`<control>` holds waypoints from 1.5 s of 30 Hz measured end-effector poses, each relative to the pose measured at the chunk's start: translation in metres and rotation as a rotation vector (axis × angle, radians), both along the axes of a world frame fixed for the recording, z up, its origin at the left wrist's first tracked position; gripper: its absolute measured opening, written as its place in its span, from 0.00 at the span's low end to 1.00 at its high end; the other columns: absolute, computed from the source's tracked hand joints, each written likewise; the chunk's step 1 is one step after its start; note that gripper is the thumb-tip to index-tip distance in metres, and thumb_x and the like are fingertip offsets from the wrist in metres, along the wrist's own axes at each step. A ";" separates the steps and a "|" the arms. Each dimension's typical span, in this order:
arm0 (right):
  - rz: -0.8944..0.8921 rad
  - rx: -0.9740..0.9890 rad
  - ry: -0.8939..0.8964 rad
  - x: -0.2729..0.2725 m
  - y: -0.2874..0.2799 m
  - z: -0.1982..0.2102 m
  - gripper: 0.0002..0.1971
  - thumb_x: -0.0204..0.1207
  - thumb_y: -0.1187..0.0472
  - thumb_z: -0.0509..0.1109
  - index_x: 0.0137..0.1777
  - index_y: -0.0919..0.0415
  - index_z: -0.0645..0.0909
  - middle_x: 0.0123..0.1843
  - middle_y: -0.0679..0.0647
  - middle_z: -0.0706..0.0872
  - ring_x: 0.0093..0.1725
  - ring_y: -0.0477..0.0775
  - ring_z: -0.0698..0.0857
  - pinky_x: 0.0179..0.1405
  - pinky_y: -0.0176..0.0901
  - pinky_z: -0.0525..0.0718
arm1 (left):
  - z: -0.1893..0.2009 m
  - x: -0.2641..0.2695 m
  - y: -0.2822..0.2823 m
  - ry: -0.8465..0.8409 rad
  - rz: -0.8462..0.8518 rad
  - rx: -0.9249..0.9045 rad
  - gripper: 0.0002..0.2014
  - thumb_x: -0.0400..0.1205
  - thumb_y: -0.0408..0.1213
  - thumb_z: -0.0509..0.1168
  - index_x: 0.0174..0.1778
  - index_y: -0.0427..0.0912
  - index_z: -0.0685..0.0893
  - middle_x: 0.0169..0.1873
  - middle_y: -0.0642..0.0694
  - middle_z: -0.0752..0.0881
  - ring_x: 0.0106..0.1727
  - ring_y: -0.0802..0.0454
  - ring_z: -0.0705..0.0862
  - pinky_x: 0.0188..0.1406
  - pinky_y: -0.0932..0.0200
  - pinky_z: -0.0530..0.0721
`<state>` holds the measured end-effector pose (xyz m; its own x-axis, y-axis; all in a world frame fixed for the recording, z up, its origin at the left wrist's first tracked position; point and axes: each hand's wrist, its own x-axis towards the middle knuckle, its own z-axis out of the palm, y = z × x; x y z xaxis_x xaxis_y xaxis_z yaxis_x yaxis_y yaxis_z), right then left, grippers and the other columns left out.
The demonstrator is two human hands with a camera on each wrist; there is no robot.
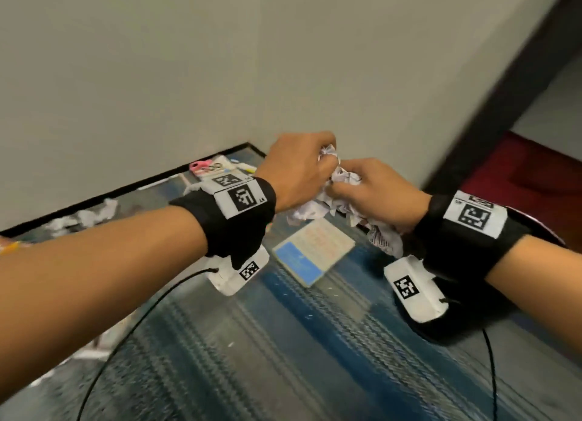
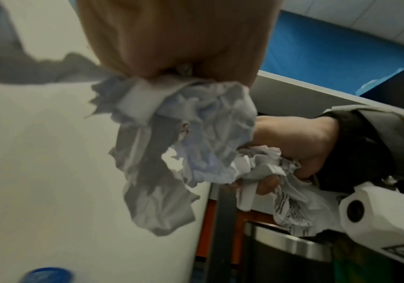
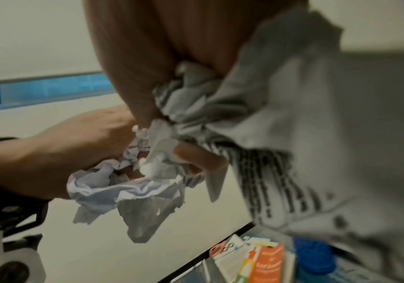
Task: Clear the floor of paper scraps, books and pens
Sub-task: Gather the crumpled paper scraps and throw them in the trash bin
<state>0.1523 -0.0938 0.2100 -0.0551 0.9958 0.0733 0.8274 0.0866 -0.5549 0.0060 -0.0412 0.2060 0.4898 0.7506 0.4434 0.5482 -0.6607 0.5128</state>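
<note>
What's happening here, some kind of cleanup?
Yes. A person's left hand and right hand both grip a bunch of crumpled paper scraps, held above the floor. A book and more torn paper lie on the blue carpet by the wall.

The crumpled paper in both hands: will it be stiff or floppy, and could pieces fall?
Probably light and floppy: the crumpled paper bunches where the left hand and right hand grip it. Torn ends hang loose below, so scraps may slip out.

Blue striped carpet (image 1: 283,351), a book (image 1: 313,250) flat on it, paper scraps (image 1: 83,216) along the wall
</note>
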 end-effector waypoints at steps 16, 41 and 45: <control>-0.676 0.419 0.212 0.291 -0.094 -0.026 0.11 0.79 0.47 0.65 0.53 0.51 0.82 0.48 0.46 0.89 0.48 0.49 0.86 0.52 0.49 0.84 | 0.002 0.326 -0.060 -0.492 -0.207 -0.205 0.09 0.82 0.37 0.57 0.38 0.45 0.81 0.28 0.52 0.82 0.29 0.59 0.78 0.28 0.73 0.72; -0.382 0.124 -0.409 0.237 -0.062 -0.004 0.11 0.76 0.50 0.69 0.55 0.52 0.84 0.55 0.54 0.81 0.57 0.60 0.82 0.53 0.49 0.80 | -0.014 0.260 -0.018 0.356 -0.282 -0.171 0.08 0.82 0.45 0.64 0.44 0.45 0.83 0.41 0.47 0.86 0.47 0.45 0.85 0.46 0.56 0.80; -0.225 0.174 -0.419 0.161 -0.022 0.004 0.09 0.76 0.48 0.67 0.51 0.50 0.83 0.52 0.51 0.80 0.54 0.57 0.82 0.51 0.50 0.81 | -0.010 0.175 0.009 0.498 -0.109 -0.161 0.07 0.81 0.46 0.63 0.42 0.49 0.83 0.43 0.45 0.87 0.48 0.42 0.85 0.46 0.53 0.82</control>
